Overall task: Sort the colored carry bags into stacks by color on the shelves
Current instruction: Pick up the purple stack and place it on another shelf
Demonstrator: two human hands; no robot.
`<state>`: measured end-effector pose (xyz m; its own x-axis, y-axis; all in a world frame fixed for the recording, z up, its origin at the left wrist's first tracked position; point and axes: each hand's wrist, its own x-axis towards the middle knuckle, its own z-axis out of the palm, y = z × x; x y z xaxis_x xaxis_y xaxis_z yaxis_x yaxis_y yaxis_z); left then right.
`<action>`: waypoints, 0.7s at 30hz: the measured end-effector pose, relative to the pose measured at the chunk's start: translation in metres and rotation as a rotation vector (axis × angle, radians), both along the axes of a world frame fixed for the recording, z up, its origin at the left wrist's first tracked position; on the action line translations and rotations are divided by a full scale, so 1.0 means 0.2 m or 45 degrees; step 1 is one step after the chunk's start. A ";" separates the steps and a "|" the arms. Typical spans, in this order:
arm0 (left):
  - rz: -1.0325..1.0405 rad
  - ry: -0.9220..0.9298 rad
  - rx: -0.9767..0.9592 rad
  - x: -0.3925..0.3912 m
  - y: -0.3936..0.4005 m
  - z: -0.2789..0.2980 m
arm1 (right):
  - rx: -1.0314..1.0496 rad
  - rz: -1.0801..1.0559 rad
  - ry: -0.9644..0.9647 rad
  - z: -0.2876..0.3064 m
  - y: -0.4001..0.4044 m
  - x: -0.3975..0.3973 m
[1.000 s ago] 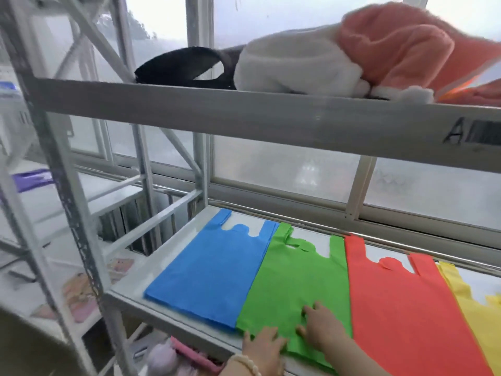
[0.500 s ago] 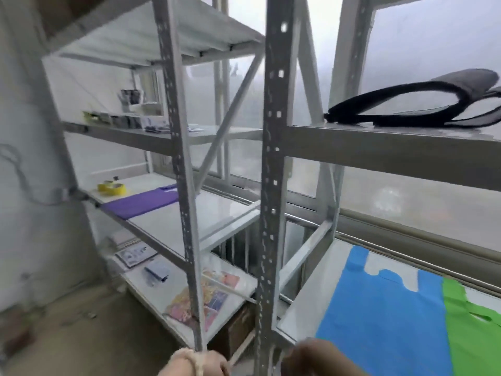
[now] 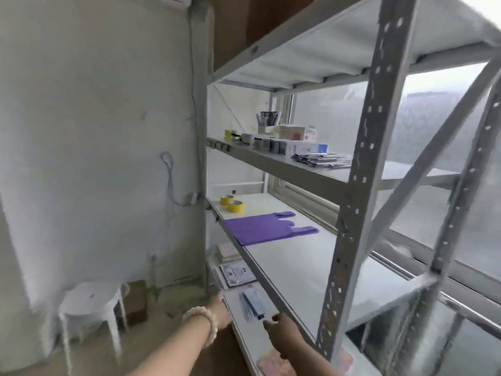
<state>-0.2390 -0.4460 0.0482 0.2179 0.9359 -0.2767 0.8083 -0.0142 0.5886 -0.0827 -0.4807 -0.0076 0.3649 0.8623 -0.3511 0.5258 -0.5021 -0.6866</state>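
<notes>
View swung left; hands (image 3: 273, 328) prob. empty.

left arm: bare forearm reaches forward and up from the bottom edge, a pale bead bracelet on the wrist
left hand (image 3: 221, 312): blurred, fingers hidden
right hand (image 3: 282, 331): forward, low, fingers loosely extended, holding nothing
right arm: in shadow, angled up-left

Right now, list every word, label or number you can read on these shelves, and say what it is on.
None can be read.
Boxes on the upper shelf: print too blurred.
Certificate-like sheet on the lower shelf: text too small.
Blue packet beside it: blurred.
Purple carry bag: no print visible.
</notes>
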 end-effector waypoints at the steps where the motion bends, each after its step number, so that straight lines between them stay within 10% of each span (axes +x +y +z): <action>1: 0.002 -0.014 -0.020 0.00 0.09 0.02 | 0.014 -0.026 0.060 0.03 0.08 0.01; 8: -0.122 -0.012 -0.132 0.08 0.81 -0.07 | 0.032 -0.108 -0.120 0.06 0.69 0.14; 21: -0.175 -0.477 -0.096 0.23 2.09 -0.13 | 0.266 -0.865 0.442 0.01 1.59 0.27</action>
<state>-0.1925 -0.0288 0.0219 0.4381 0.8713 -0.2214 0.5316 -0.0524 0.8454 -0.0294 -0.1633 -0.0056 0.7345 0.5507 -0.3965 -0.1109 -0.4791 -0.8708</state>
